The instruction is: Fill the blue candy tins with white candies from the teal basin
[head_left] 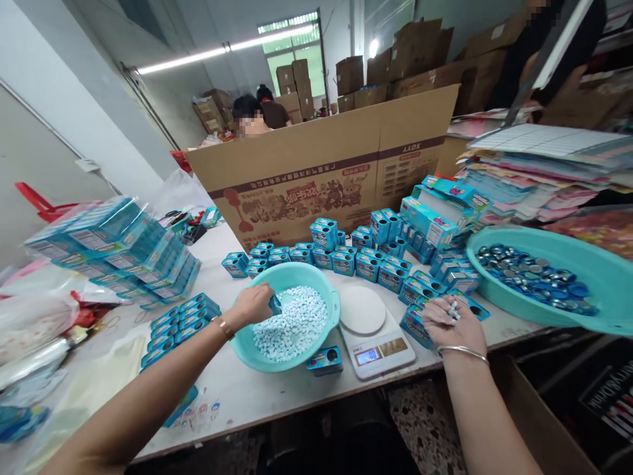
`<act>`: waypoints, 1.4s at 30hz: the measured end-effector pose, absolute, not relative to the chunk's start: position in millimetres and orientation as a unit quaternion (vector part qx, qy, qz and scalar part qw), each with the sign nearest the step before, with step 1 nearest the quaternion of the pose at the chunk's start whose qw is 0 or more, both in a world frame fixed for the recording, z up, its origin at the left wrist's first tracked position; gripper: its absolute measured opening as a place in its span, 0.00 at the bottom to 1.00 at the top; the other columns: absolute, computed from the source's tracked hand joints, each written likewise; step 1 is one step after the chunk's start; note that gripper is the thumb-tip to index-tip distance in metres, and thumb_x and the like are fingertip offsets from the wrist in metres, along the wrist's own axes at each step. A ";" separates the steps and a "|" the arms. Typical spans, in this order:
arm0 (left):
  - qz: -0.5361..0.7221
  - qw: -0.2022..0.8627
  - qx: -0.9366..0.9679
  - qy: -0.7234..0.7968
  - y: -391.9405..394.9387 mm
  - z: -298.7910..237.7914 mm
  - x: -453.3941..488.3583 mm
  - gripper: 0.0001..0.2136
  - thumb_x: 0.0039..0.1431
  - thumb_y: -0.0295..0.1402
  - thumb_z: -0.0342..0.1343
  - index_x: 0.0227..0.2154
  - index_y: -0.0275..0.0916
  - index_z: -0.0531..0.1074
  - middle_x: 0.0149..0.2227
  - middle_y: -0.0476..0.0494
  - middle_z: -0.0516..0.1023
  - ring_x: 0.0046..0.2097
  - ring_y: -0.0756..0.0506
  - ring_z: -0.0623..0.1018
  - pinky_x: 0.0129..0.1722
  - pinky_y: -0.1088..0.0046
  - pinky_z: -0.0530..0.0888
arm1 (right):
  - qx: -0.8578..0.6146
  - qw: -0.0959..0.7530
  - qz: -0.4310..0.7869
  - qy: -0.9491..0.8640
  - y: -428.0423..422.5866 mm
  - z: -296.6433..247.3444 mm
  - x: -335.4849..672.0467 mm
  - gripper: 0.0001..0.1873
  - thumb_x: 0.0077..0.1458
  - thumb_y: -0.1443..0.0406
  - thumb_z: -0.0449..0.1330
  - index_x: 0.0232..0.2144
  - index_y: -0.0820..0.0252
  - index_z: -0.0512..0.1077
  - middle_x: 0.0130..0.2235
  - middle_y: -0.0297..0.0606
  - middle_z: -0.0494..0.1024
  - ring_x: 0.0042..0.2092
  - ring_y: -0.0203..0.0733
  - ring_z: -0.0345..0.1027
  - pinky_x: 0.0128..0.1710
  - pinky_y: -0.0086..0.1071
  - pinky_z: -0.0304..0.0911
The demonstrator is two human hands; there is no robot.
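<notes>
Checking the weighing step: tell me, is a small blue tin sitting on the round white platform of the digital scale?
No. The round white platform is bare; the nearest small blue tin stands on the table beside the scale.

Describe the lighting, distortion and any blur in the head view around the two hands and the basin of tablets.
Head view: bright, even ceiling strip light, soft shadows only. Wide-angle lens bends the table edge and stretches both forearms. The left hand, in the basin of white tablets, and the right hand, holding a few tablets, are sharp. The scale display glows blue, unreadable. Faces behind are blurred out.
</notes>
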State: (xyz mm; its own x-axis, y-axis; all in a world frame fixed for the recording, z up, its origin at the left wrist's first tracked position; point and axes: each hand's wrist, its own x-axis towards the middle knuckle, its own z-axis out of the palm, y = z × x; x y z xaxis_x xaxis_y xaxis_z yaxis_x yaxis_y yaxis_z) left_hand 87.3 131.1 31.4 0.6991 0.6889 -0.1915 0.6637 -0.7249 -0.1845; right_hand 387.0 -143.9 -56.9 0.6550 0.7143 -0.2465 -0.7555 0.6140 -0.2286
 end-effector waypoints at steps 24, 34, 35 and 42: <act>-0.100 -0.260 -0.921 -0.271 41.7 -18.7 240.5 0.16 0.46 0.34 0.63 0.41 0.39 0.78 0.42 0.42 0.83 0.49 0.36 0.78 0.66 0.43 0.49 | -0.160 0.901 0.401 0.033 -164.9 -69.8 395.4 0.13 0.53 0.73 0.55 0.23 0.57 0.55 0.17 0.23 0.61 0.14 0.27 0.53 0.14 0.20 0.55; -0.144 -0.157 -0.941 -0.263 44.3 5.9 201.1 0.66 0.40 0.53 0.69 0.68 0.36 0.25 0.71 0.22 0.28 0.70 0.25 0.29 0.63 0.34 0.38 | -0.155 0.895 0.416 0.052 -168.6 -60.3 401.8 0.14 0.53 0.75 0.55 0.22 0.56 0.55 0.16 0.21 0.56 0.15 0.28 0.52 0.14 0.21 0.55; -0.153 -0.162 -0.938 -0.267 47.9 8.5 195.3 0.66 0.41 0.55 0.68 0.68 0.37 0.24 0.71 0.22 0.28 0.70 0.25 0.29 0.63 0.33 0.37 | -0.159 0.893 0.419 0.047 -167.6 -58.5 402.1 0.14 0.53 0.75 0.54 0.22 0.56 0.55 0.16 0.21 0.55 0.15 0.28 0.52 0.15 0.21 0.55; -0.133 -0.190 -0.917 -0.326 59.6 -3.7 173.9 0.51 0.51 0.53 0.62 0.69 0.37 0.41 0.70 0.23 0.46 0.71 0.23 0.37 0.61 0.29 0.40 | -0.201 0.886 0.417 0.035 -144.9 -43.2 396.6 0.15 0.52 0.72 0.56 0.22 0.57 0.52 0.16 0.21 0.55 0.16 0.27 0.54 0.17 0.20 0.56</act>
